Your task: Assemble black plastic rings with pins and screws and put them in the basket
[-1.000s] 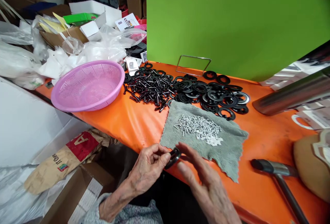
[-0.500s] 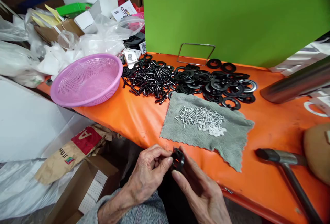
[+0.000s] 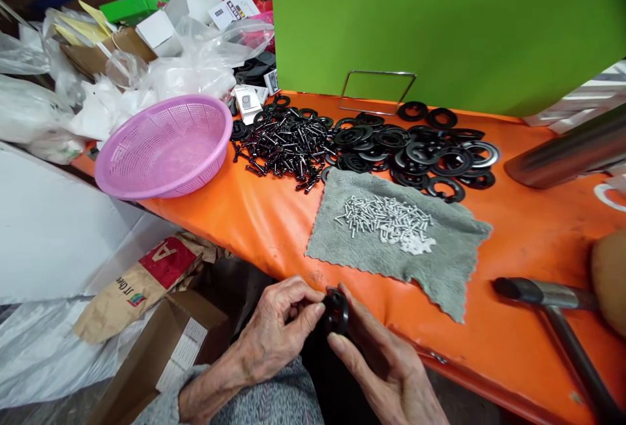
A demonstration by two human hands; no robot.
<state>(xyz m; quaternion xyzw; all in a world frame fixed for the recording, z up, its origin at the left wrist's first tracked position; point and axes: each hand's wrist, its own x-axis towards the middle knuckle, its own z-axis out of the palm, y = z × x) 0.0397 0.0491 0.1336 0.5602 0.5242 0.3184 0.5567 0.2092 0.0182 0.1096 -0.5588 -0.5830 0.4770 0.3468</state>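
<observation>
Your left hand [image 3: 278, 334] is curled, and its thumb and fingertips pinch the left side of a small black ring-shaped part [image 3: 336, 313]. Your right hand [image 3: 386, 373] meets it from the other side, thumb pressed on the part's lower edge and fingers wrapped behind it, so both hands grip the one piece. You hold it just below the near edge of the orange surface [image 3: 274, 223], over your lap, clear of the cover.

On the surface just beyond your hands lies a grey cloth [image 3: 440, 262] with a small heap of silver pins [image 3: 386, 219] on it. Behind the cloth sits a pile of black rings [image 3: 420, 151], and to its left, touching it, a pile of black bolts [image 3: 288, 145]. A pink basket [image 3: 161, 193] rests at the left end of the surface. A hammer [image 3: 548, 294] lies to your right, well apart from your hands. A wire frame [image 3: 376, 92] stands against the green panel [image 3: 440, 21] at the back.
</observation>
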